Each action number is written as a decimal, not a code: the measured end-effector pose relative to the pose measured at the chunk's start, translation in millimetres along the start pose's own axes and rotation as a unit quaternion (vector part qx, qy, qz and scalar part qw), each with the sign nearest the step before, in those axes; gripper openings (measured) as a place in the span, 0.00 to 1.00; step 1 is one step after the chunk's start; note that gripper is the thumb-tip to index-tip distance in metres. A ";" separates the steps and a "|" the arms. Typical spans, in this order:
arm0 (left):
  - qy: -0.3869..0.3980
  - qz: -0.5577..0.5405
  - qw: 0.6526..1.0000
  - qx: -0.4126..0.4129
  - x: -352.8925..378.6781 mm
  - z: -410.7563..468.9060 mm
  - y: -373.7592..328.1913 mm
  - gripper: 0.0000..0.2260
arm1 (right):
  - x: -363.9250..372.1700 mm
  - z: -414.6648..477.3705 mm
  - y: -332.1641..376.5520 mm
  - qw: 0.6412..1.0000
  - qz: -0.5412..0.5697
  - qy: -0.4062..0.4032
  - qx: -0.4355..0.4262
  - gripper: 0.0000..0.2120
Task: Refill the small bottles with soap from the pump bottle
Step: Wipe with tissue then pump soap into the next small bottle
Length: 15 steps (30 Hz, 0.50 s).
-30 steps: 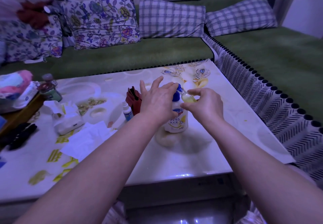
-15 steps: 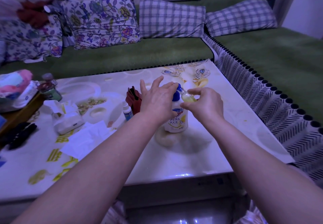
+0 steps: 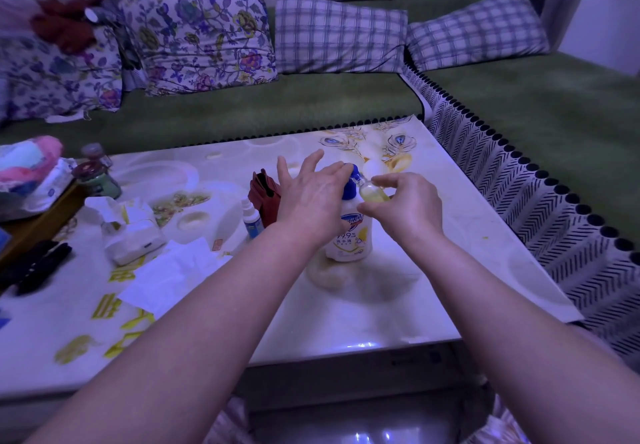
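A white pump bottle (image 3: 351, 235) with a blue pump head stands mid-table. My left hand (image 3: 308, 197) lies flat on the pump head, fingers straight, pressing it. My right hand (image 3: 405, 208) pinches a small clear bottle (image 3: 370, 191) holding yellowish soap, tilted with its mouth at the pump nozzle. Another small bottle (image 3: 251, 216) with a white cap and blue label stands upright to the left of the pump bottle, untouched.
A red pouch (image 3: 265, 197) stands beside my left hand. A tissue pack (image 3: 133, 235) and loose tissues (image 3: 166, 277) lie on the left. A green jar (image 3: 98, 176) and cloth pile sit far left. A sofa with cushions wraps the table (image 3: 450, 270).
Almost nothing moved. Both hands keep their places on the pump head and the small bottle.
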<state>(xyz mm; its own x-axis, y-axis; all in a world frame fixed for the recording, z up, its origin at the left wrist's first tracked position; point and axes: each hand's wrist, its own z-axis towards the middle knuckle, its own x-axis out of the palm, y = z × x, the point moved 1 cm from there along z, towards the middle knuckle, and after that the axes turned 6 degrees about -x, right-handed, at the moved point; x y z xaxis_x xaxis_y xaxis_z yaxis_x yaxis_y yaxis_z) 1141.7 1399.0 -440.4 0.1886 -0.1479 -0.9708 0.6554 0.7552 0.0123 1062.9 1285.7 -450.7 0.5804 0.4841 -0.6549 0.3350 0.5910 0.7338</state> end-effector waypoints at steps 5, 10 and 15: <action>-0.003 0.014 1.000 0.017 0.6 -1.2 0.2 0.33 | 2.7 -2.0 -2.9 1.000 0.001 -0.002 0.001 0.23; 0.003 0.040 0.999 0.026 5.4 -6.9 -2.7 0.34 | 7.7 -5.8 -9.6 1.000 -0.008 0.008 0.002 0.22; 0.014 0.012 1.000 0.015 2.8 -5.2 -1.7 0.34 | 6.9 -4.5 -7.4 1.000 -0.011 0.010 0.002 0.23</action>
<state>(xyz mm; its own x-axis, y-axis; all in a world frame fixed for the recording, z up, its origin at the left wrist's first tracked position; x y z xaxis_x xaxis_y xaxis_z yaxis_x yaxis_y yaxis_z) 1137.3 1400.6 -444.4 0.1846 -0.1126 -0.9763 0.6726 0.7388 0.0420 1061.0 1287.6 -461.5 0.5575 0.4836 -0.6748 0.3507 0.5995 0.7194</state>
